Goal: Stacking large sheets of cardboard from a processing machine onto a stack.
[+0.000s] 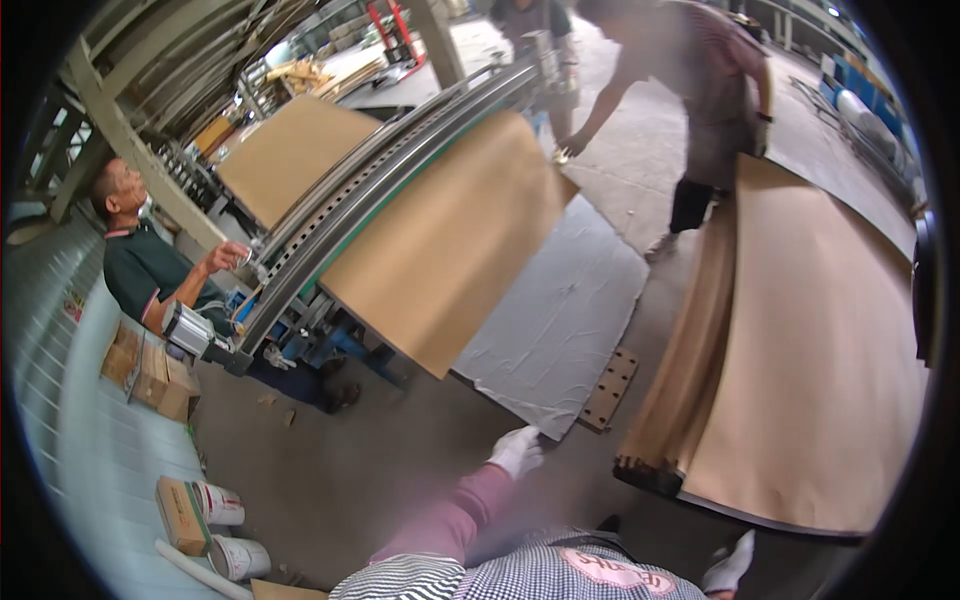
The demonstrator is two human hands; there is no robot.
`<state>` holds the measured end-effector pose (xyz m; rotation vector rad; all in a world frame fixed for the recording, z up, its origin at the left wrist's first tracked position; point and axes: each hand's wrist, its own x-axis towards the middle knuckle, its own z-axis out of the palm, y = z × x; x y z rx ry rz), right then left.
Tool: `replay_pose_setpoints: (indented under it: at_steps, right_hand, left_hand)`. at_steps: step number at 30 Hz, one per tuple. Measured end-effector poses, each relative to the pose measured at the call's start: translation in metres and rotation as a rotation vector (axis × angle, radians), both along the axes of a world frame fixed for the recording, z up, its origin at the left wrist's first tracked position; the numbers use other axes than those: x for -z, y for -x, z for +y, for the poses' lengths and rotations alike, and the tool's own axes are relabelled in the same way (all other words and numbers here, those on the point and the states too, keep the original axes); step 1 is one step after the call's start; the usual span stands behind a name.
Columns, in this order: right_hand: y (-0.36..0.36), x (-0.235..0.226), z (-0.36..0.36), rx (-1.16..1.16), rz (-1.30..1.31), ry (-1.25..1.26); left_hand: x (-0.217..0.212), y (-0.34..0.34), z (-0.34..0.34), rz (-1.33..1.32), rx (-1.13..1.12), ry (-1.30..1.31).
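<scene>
My left hand (517, 452), in a white glove, reaches forward and is closed at the near corner of a wrinkled grey sheet (565, 300). The fingertips partly hide behind the glove. A smooth brown board (450, 240) lies beside the grey sheet and reaches under the long machine beam (400, 165). My right hand (730, 565), also gloved in white, hangs low at my right side with its fingers stretched out. It holds nothing that shows. Nearest to it is the front edge of a tall stack of brown sheets (800, 380).
A co-worker (690, 90) leans in at the far side, one hand by the board's far corner. Another person (165, 260) stands left, a hand at the machine. Cartons (150, 370) and white buckets (240, 557) line the left wall. A perforated wooden piece (610, 390) shows beneath the grey sheet.
</scene>
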<state>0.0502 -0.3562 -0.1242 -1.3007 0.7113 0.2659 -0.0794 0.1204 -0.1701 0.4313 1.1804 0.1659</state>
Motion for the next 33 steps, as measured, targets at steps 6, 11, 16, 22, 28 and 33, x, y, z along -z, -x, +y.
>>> replay_pose_setpoints:
  at_steps: [6,11,16,22,28,33]
  right_hand:
    - [0.099,0.044,0.175,-0.904,0.450,0.284]
    - [0.109,0.073,0.332,-1.016,0.598,0.392]
    - [0.107,0.154,0.411,-0.805,0.623,0.244]
    - [0.087,0.258,0.444,-0.863,0.448,0.092]
    - [0.013,0.398,0.436,-0.726,0.163,0.125]
    - [-0.018,0.436,0.426,-0.927,-0.018,-0.052]
  left_hand:
    - [0.169,0.144,0.210,0.757,0.030,-0.796]
    - [0.215,0.144,0.369,0.330,-0.307,-0.666]
    - [0.246,0.135,0.420,0.154,-0.349,-0.396]
    - [0.269,0.140,0.405,0.260,-0.026,-0.401]
    - [0.288,0.106,0.352,0.205,-0.109,-0.551]
    - [0.301,0.114,0.393,-0.177,-0.342,-0.538]
